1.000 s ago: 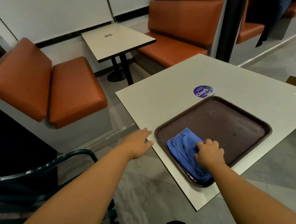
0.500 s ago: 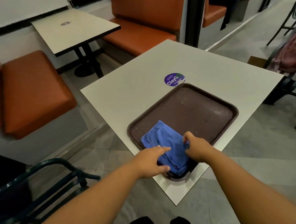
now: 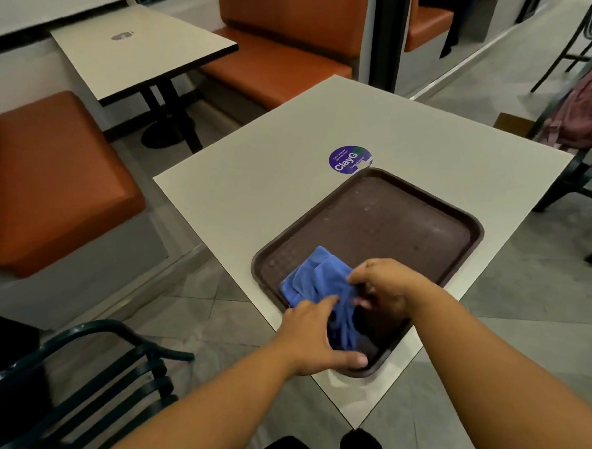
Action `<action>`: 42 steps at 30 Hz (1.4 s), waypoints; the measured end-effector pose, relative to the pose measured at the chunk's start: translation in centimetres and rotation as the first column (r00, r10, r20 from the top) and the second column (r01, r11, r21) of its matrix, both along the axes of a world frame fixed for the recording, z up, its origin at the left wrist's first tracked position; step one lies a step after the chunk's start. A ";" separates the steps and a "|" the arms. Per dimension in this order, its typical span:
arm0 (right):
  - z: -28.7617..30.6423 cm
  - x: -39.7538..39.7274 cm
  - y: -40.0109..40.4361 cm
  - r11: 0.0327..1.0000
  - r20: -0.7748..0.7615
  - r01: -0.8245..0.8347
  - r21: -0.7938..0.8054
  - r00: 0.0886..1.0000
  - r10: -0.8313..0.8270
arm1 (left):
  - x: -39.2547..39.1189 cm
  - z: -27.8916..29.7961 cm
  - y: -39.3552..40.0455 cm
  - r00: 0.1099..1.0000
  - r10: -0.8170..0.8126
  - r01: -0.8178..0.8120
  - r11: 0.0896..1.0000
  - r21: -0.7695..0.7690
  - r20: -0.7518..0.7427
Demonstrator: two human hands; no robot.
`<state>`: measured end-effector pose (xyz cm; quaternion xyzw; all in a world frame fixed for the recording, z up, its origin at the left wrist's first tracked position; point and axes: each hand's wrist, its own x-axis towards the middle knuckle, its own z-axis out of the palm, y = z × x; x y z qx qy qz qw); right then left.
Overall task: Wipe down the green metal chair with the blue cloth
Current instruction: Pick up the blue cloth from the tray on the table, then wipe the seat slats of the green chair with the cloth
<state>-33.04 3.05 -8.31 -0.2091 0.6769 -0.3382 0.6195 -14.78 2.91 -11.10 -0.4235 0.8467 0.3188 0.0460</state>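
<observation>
The blue cloth [image 3: 316, 280] lies bunched in the near corner of a brown tray [image 3: 383, 219] on the white table [image 3: 268, 177]. My right hand [image 3: 381, 285] grips the cloth's right side and lifts that part off the tray. My left hand [image 3: 314, 336] reaches onto the cloth's near edge with its fingers fairly straight and the thumb over the tray rim. The green metal chair [image 3: 90, 382] stands at the lower left, its curved back and slats toward me, apart from both hands.
Orange booth seats [image 3: 55, 182] and a second small table [image 3: 141, 50] stand behind and to the left. A dark pillar [image 3: 387, 30] rises behind the table. At the right edge another dark chair [image 3: 587, 174] carries a pink bag [image 3: 580, 113]. Grey tiled floor surrounds the table.
My left hand moved from the table edge onto the cloth. My right hand went from pressing the cloth to gripping and lifting its right side. The view shifted right and down.
</observation>
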 end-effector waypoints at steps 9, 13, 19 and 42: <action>-1.0 2.1 -4.7 0.994 0.023 0.017 -0.107 1.000 -0.015 | 0.3 0.3 -4.9 0.693 0.687 -0.675 0.725 0.137 -0.219; -2.6 1.6 -4.5 0.938 -0.606 -0.286 -0.198 0.787 0.112 | 1.3 0.5 -6.1 0.675 0.723 -0.714 0.690 0.116 -0.146; -5.8 4.9 -3.1 0.597 -0.923 -0.774 0.210 0.044 0.382 | 2.4 1.0 -6.1 0.691 0.688 -0.677 0.723 0.135 -0.223; 3.0 16.9 -3.3 0.921 0.719 -0.322 -0.220 0.584 0.377 | 18.3 6.8 0.0 0.389 0.801 -0.758 0.559 0.337 -0.455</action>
